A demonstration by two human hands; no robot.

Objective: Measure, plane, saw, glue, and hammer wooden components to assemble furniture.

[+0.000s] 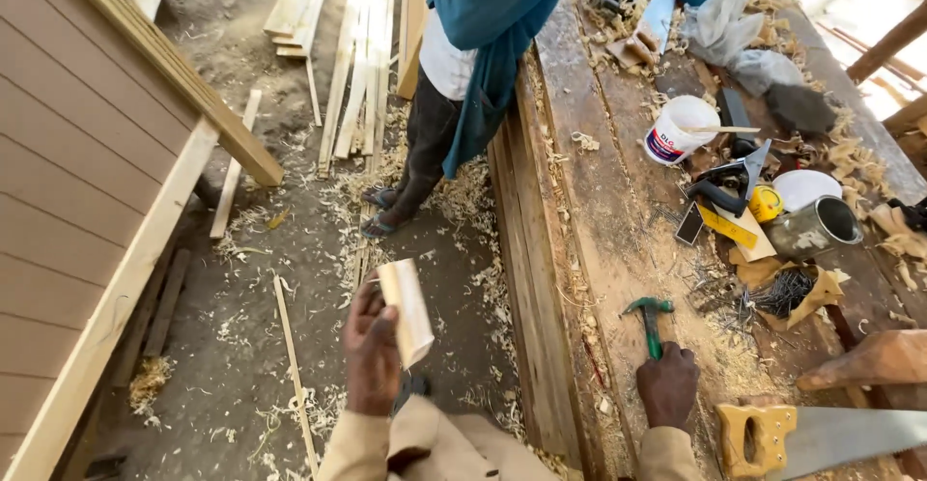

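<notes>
- The long plank workbench (599, 249) runs along the right of the view, its top littered with shavings; it serves as the landmark here.
- Judging by how things lie, the work looks to be at an early stage: nothing is yet nailed, the wood block is off the workbench, and the hammer head rests on the bench top.
- A co-worker in a teal top (488, 17) stands at the far left edge of the workbench, on the dirt floor.
- A handsaw (821, 435) with a yellow handle lies on the near right end of the workbench.
- A white tub (676, 128) stands toward the far middle of the workbench, and a heap of loose nails (763, 297) lies right of the hammer.
- The left hand (372, 351) is raised over the floor, left of the workbench, fingers wrapped around the lower end of a pale wood block (407, 309) held nearly upright.
- The right hand (668, 384) sits on the near part of the workbench, closed in a fist around the green handle of a claw hammer (649, 319), head pointing away.
</notes>
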